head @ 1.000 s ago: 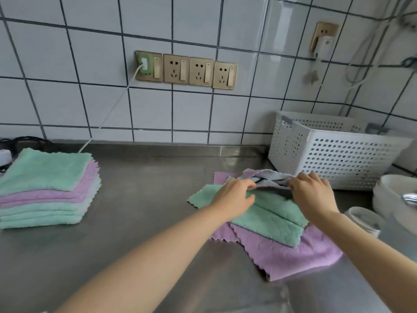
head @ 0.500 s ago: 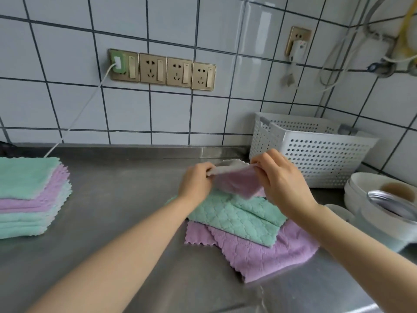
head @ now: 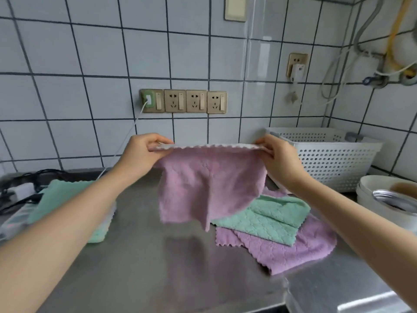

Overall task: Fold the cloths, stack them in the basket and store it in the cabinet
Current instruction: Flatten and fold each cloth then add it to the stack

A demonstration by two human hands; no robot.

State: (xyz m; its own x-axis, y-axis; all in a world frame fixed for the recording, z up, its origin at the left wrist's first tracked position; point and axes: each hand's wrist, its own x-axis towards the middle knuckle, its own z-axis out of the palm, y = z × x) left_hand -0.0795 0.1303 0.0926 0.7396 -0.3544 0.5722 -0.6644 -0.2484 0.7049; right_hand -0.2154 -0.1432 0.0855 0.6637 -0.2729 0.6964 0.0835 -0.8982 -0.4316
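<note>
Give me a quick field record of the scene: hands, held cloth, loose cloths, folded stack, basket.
left hand: pinches one top corner of the pink cloth
right hand: pinches the other top corner
pink cloth: spread out, hanging above the counter
loose cloths: green cloth lying on a purple cloth, right of centre
folded stack: on the left, partly behind the left arm
basket: by the wall on the right, inside hidden
</note>
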